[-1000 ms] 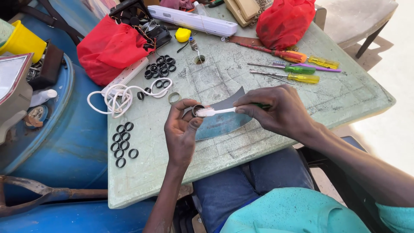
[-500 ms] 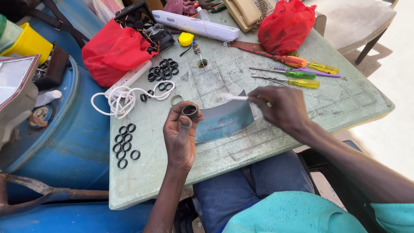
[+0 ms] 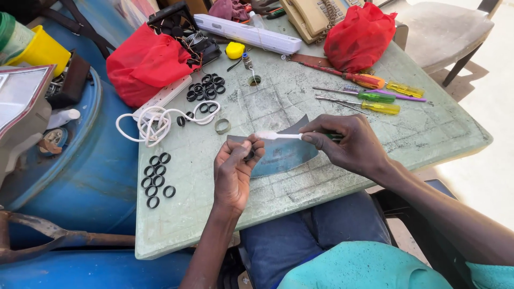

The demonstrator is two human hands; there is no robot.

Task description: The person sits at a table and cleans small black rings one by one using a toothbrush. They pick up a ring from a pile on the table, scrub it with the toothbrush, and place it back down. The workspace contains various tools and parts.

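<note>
I see the pale green table [image 3: 332, 176] first, a blue drum [image 3: 91, 176] beside it on the left. On it lie a curved grey sheet [image 3: 281, 155], red bags [image 3: 147, 61], a white cord [image 3: 152, 120], screwdrivers [image 3: 375, 96] and black rings [image 3: 155, 179]. My right hand [image 3: 348, 144] pinches a toothbrush [image 3: 284, 136], its head touching the small ring [image 3: 249, 154] which my left hand [image 3: 235, 171] grips between closed fingertips above the sheet.

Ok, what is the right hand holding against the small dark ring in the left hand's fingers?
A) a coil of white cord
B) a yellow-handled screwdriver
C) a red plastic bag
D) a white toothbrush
D: the right hand grips a white toothbrush, its head at the small dark ring pinched by the left hand.
</note>
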